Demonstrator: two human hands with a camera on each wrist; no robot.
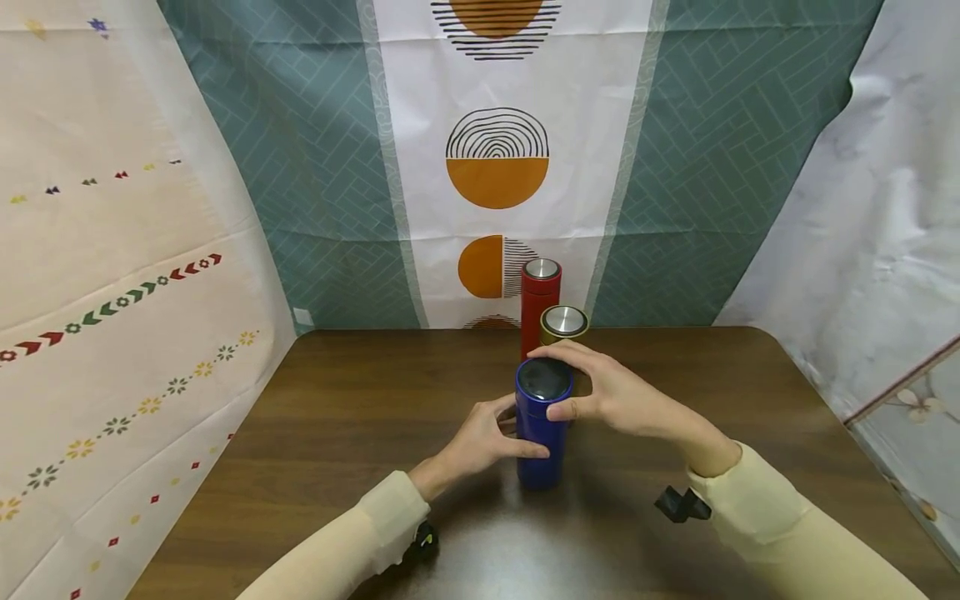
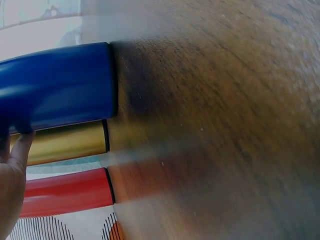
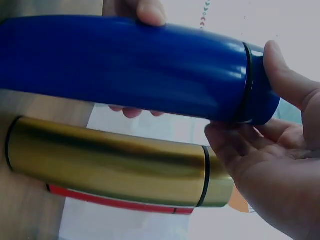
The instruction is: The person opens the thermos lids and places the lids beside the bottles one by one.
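Observation:
A blue bottle [image 1: 542, 450] with a dark top stands upright on the wooden table [image 1: 360, 400]. My left hand [image 1: 480, 437] holds its body from the left, thumb in front and fingers behind. My right hand [image 1: 611, 392] grips the cap at the top, thumb on the near side. In the right wrist view the right hand [image 3: 280, 130] has its thumb and fingers round the cap of the blue bottle [image 3: 125, 67]. The left wrist view has the lower part of the blue bottle [image 2: 65, 85] and part of the left hand [image 2: 12, 185].
Behind the blue bottle stand a gold bottle [image 1: 565, 322] with a silver top and, farther back, a red bottle [image 1: 540, 304]. Both also show in the left wrist view, gold [image 2: 70, 144] above red [image 2: 70, 192]. A patterned cloth [image 1: 322, 167] hangs behind the table.

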